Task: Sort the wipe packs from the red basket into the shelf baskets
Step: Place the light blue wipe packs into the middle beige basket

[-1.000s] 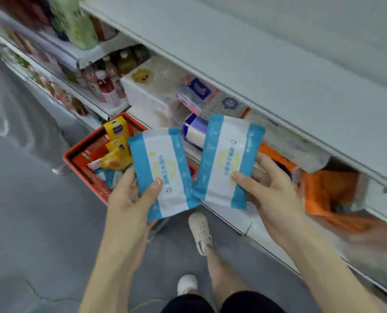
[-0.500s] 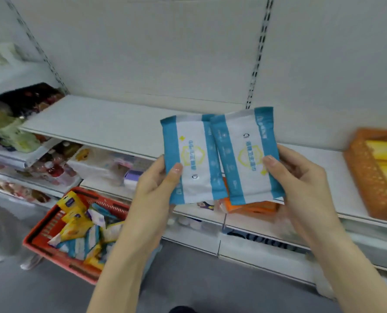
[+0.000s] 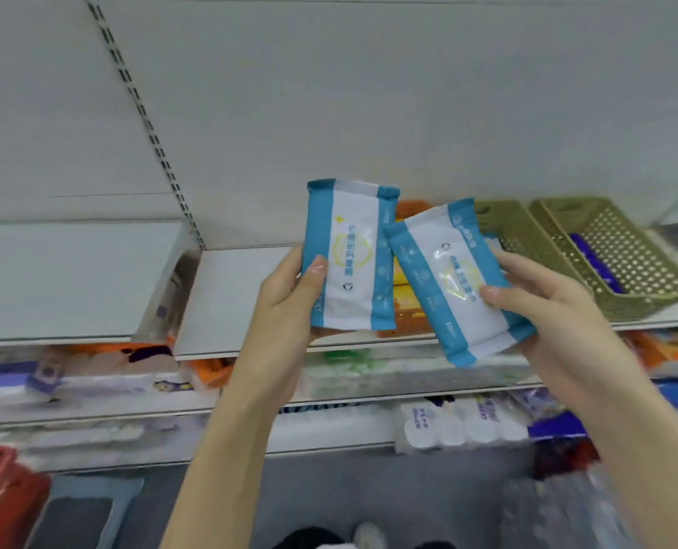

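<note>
Left wipe pack point(image 3: 349, 255) is gripped upright by the left hand point(image 3: 289, 299), thumb on its face, in front of the shelf point(image 3: 230, 295). The right hand point(image 3: 543, 307) grips the right wipe pack point(image 3: 448, 279) (tilted, its upper corner over the other's edge). Behind them stands an orange basket point(image 3: 404, 322); the red basket point(image 3: 0, 493) is low at left, blurred.

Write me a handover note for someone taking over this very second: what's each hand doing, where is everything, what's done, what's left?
Left hand: grips an upright blue-and-white plastic wipe pack.
Right hand: grips a tilted blue-and-white plastic wipe pack overlapping the first's edge.
Both hang before an orange plastic basket on the white shelf; a left olive perforated plastic basket and a right olive perforated plastic basket stand beside it.
Done: two packs in hand. Left: place both; red plastic basket sits lower left, contents mostly out of view.
</note>
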{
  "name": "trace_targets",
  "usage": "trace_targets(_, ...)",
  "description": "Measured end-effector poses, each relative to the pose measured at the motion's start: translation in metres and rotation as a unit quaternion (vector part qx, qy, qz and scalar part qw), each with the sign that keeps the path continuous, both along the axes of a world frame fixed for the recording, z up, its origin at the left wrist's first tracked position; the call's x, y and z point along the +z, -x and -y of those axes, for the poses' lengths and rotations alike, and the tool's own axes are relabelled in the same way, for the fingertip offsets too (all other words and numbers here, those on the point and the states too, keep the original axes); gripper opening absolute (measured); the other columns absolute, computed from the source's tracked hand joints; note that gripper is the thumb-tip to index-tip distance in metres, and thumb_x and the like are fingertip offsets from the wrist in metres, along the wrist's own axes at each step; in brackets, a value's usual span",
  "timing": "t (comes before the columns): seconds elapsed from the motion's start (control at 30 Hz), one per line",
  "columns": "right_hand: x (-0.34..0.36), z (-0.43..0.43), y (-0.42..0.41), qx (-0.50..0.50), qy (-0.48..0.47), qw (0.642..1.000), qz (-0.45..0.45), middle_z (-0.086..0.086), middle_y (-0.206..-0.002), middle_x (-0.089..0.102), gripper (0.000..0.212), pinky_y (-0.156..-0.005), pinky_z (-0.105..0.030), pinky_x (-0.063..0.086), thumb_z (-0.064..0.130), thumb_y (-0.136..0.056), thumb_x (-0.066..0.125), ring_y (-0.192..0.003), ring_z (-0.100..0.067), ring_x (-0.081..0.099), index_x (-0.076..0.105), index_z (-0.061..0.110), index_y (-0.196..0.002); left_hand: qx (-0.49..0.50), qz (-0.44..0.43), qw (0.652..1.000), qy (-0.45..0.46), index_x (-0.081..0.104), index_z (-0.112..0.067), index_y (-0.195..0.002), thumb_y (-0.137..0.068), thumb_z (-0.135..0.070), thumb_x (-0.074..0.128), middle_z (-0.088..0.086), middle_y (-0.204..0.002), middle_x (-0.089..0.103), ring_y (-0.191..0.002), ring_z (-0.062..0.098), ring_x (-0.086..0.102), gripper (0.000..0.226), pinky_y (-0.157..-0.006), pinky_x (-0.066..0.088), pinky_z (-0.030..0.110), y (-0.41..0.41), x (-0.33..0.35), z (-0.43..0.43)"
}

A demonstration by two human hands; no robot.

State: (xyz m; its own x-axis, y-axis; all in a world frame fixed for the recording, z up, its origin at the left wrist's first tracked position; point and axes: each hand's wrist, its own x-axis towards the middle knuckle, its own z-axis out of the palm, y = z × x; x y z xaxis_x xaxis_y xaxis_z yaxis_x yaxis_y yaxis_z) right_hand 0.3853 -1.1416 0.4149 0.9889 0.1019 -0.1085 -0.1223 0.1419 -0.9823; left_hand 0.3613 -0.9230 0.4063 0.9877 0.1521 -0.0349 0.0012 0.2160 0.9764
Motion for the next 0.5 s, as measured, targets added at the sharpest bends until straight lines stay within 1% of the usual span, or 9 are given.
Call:
trace_targets(0.07, -0.006, 0.026, -0.004, -0.001, -0.001, 1.000, -0.029, 0.000, -0.100, 0.075, 0.042, -0.061, -0.018, 0.055, -0.004, -0.076, 0.058, -0.083, -0.011, 0.071, 0.066, 0.017, -0.112, -0.010, -0.015, 1.000, -0.007, 0.062, -0.024, -0.109, -0.101, -0.016, 0.038, -0.005, -0.104, 0.074, -0.090, 0.009, 0.069, 0.026, -0.072, 0.058, 0.029, -0.012, -0.005, 0.023)
trace_targets(0.17, -0.023, 0.055, -0.008, -0.035, -0.006, 0.998, -0.057, -0.002, -0.100, 0.075, 0.047, -0.061, -0.020, 0.056, -0.006, -0.072, 0.064, -0.084, -0.014, 0.071, 0.065, 0.018, -0.112, -0.009, -0.044, 0.999, -0.027, 0.063, -0.021, -0.107, -0.100, -0.018, 0.041, -0.003, -0.102, 0.074, -0.086, 0.009, 0.070, 0.023, -0.066, 0.058, 0.023, -0.030, -0.018, 0.047)
trace_targets(0.2, -0.030, 0.062, -0.009, -0.037, -0.004, 0.997, -0.065, -0.002, -0.102, 0.074, 0.049, -0.063, -0.021, 0.056, -0.008, -0.073, 0.064, -0.088, -0.015, 0.071, 0.064, 0.019, -0.114, -0.008, -0.052, 0.998, -0.035, 0.063, -0.021, -0.105, -0.100, -0.018, 0.041, -0.002, -0.101, 0.074, -0.084, 0.009, 0.070, 0.023, -0.067, 0.058, 0.024, -0.035, -0.024, 0.053)
trace_targets(0.27, -0.044, 0.072, -0.013, -0.030, 0.007, 0.996, -0.080, -0.003, -0.105, 0.073, 0.050, -0.070, -0.023, 0.056, -0.011, -0.076, 0.064, -0.095, -0.017, 0.070, 0.064, 0.018, -0.117, -0.010, -0.071, 0.996, -0.045, 0.064, -0.019, -0.104, -0.099, -0.015, 0.042, 0.001, -0.101, 0.074, -0.084, 0.012, 0.070, 0.022, -0.074, 0.057, 0.032, -0.045, -0.035, 0.062)
trace_targets(0.3, -0.051, 0.076, -0.016, -0.034, 0.013, 0.996, -0.083, -0.003, -0.106, 0.073, 0.049, -0.075, -0.026, 0.056, -0.011, -0.077, 0.064, -0.098, -0.018, 0.069, 0.064, 0.017, -0.117, -0.014, -0.082, 0.995, -0.048, 0.064, -0.018, -0.105, -0.099, -0.015, 0.043, 0.001, -0.102, 0.074, -0.085, 0.014, 0.069, 0.022, -0.078, 0.056, 0.035, -0.051, -0.040, 0.067)
trace_targets(0.37, -0.061, 0.085, -0.027, -0.076, 0.040, 0.993, -0.080, -0.002, -0.103, 0.074, 0.039, -0.083, -0.032, 0.055, -0.007, -0.077, 0.068, -0.098, -0.020, 0.069, 0.068, 0.018, -0.108, -0.023, -0.102, 0.993, -0.046, 0.064, -0.018, -0.105, -0.097, -0.013, 0.047, 0.003, -0.103, 0.074, -0.088, 0.017, 0.069, 0.020, -0.079, 0.056, 0.034, -0.063, -0.050, 0.075)
trace_targets(0.4, -0.066, 0.092, -0.035, -0.109, 0.070, 0.989, -0.072, -0.001, -0.099, 0.074, 0.033, -0.082, -0.033, 0.055, -0.004, -0.077, 0.070, -0.096, -0.019, 0.069, 0.071, 0.020, -0.100, -0.027, -0.110, 0.993, -0.044, 0.064, -0.018, -0.104, -0.096, -0.012, 0.050, 0.004, -0.103, 0.073, -0.090, 0.019, 0.069, 0.017, -0.078, 0.056, 0.033, -0.070, -0.055, 0.079)
trace_targets(0.43, -0.070, 0.100, -0.042, -0.140, 0.105, 0.983, -0.062, 0.000, -0.095, 0.074, 0.028, -0.076, -0.029, 0.055, -0.001, -0.077, 0.072, -0.091, -0.017, 0.068, 0.071, 0.022, -0.093, -0.031, -0.118, 0.992, -0.044, 0.063, -0.018, -0.102, -0.093, -0.011, 0.053, 0.005, -0.103, 0.073, -0.091, 0.022, 0.069, 0.016, -0.077, 0.057, 0.032, -0.077, -0.059, 0.082)
trace_targets(0.5, -0.074, 0.121, -0.059, -0.188, 0.156, 0.969, -0.048, -0.001, -0.092, 0.072, 0.024, -0.064, -0.022, 0.053, 0.002, -0.078, 0.073, -0.084, -0.014, 0.066, 0.070, 0.024, -0.087, -0.040, -0.133, 0.989, -0.045, 0.062, -0.020, -0.101, -0.090, -0.009, 0.057, 0.005, -0.106, 0.072, -0.093, 0.024, 0.069, 0.016, -0.079, 0.057, 0.032, -0.096, -0.065, 0.089)
